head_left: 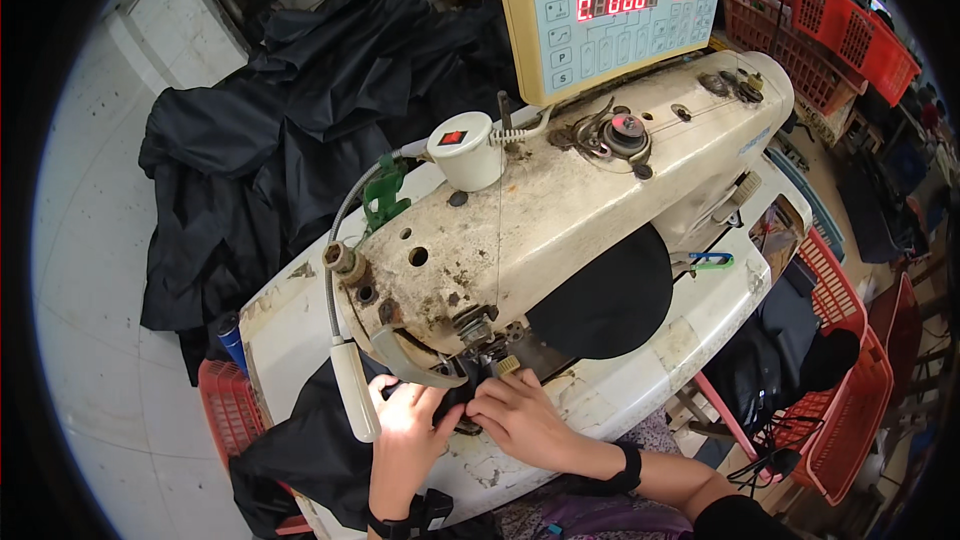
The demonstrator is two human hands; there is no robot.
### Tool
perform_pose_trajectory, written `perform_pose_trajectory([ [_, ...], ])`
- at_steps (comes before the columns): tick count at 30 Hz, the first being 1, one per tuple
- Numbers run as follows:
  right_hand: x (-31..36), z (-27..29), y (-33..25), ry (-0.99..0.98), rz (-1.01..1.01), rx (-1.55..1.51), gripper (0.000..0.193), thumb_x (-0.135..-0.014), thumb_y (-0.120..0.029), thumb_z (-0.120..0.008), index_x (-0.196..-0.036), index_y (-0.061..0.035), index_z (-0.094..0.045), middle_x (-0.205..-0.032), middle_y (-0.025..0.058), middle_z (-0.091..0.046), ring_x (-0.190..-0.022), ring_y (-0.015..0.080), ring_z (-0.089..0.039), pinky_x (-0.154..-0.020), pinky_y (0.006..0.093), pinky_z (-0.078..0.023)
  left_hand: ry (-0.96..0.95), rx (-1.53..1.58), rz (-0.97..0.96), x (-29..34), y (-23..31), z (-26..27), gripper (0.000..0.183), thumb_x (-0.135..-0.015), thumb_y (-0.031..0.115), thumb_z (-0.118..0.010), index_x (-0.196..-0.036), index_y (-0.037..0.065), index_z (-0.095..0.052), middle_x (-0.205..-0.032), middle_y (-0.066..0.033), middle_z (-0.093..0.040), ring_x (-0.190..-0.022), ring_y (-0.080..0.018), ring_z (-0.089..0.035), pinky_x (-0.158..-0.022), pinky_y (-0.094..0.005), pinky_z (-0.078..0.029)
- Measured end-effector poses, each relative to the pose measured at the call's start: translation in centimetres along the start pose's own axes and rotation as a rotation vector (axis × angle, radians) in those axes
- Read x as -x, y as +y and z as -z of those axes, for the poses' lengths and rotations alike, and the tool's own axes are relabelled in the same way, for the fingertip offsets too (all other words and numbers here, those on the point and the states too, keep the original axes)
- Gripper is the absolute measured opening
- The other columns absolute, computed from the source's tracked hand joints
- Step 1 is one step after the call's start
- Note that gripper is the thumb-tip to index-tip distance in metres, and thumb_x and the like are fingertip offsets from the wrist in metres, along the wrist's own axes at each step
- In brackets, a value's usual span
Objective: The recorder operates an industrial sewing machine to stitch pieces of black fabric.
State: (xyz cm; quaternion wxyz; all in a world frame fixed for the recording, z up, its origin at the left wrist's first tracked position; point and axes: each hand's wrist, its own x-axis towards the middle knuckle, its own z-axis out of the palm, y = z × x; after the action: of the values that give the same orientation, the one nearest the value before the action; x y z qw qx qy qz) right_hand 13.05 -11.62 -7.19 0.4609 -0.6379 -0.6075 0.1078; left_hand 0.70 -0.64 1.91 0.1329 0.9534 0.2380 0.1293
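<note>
A worn cream sewing machine (440, 250) stands across a white table (660, 365). At its needle end, my left hand (408, 425) and my right hand (522, 422) are close together, fingers curled and pinching black fabric (310, 445). That fabric trails off the table's left side. The needle and the fabric edge are mostly hidden by my fingers and the machine head. Beneath the machine's arm lies a flat black piece with a rounded edge (610, 300). A small white lamp (352, 392) on a bendable neck hangs beside my left hand.
A lit control panel (620, 30) tops the machine. Thread snips (708, 261) with blue-green handles lie right of the arm. Black cloth (300, 130) is heaped behind on the left. Red baskets (232, 405) (868, 420) flank the table, the right one holding black items.
</note>
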Motion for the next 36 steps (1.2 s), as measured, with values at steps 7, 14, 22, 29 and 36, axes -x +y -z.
perform_pose_trajectory([
  [7, 1.0, 0.8, -1.0, 0.022, 0.074, 0.169, 0.026, -0.075, -0.004, -0.063, -0.101, -0.0036, -0.063, -0.099, 0.0063, -0.059, -0.09, 0.0259, -0.053, -0.083, 0.0372, -0.04, -0.114, 0.022, -0.028, 0.4, -1.1, -0.8, 0.032, -0.076, 0.017, -0.078, -0.107, 0.011, -0.073, -0.089, -0.0038, -0.066, -0.083, -0.0203, -0.062, -0.094, -0.0412, -0.034],
  [14, 0.3, 0.8, -0.5, 0.03, 0.013, 0.152, 0.033, -0.08, -0.005, -0.066, -0.112, -0.0012, -0.059, -0.111, 0.0121, -0.062, -0.092, 0.03, -0.056, -0.082, 0.0414, -0.044, -0.032, 0.012, 0.008, 0.9, -1.4, -2.5, 0.022, -0.077, 0.014, -0.076, -0.099, 0.01, -0.074, -0.085, -0.0028, -0.065, -0.079, -0.0202, -0.062, -0.094, -0.0418, -0.035],
  [22, -0.4, 1.8, 1.1, -0.064, -0.004, 0.209, 0.035, -0.085, -0.011, -0.068, -0.117, -0.003, -0.057, -0.111, 0.0143, -0.061, -0.094, 0.0347, -0.057, -0.083, 0.0439, -0.046, 0.093, -0.012, -0.09, 0.5, -0.4, -2.2, 0.02, -0.074, 0.011, -0.076, -0.092, 0.006, -0.071, -0.093, -0.0068, -0.061, -0.091, -0.0269, -0.058, -0.094, -0.0458, -0.038],
  [29, -0.9, 1.9, 0.6, -0.008, -0.025, 0.136, 0.031, -0.084, -0.012, -0.069, -0.113, -0.006, -0.06, -0.107, 0.0116, -0.063, -0.093, 0.0346, -0.058, -0.082, 0.0423, -0.045, 0.162, 0.044, -0.07, 0.4, -1.6, -3.6, 0.018, -0.072, 0.004, -0.072, -0.09, 0.004, -0.067, -0.094, -0.0081, -0.061, -0.096, -0.0271, -0.057, -0.091, -0.0445, -0.038],
  [36, -0.3, 0.7, 0.1, -0.045, -0.063, 0.016, 0.018, -0.083, -0.012, -0.07, -0.1, -0.0071, -0.066, -0.107, 0.0067, -0.064, -0.088, 0.0262, -0.059, -0.081, 0.0406, -0.043, 0.304, 0.149, -0.068, 0.2, -1.8, -4.3, 0.021, -0.071, 0.002, -0.072, -0.09, 0.005, -0.065, -0.095, -0.006, -0.066, -0.091, -0.0265, -0.06, -0.091, -0.0436, -0.036],
])
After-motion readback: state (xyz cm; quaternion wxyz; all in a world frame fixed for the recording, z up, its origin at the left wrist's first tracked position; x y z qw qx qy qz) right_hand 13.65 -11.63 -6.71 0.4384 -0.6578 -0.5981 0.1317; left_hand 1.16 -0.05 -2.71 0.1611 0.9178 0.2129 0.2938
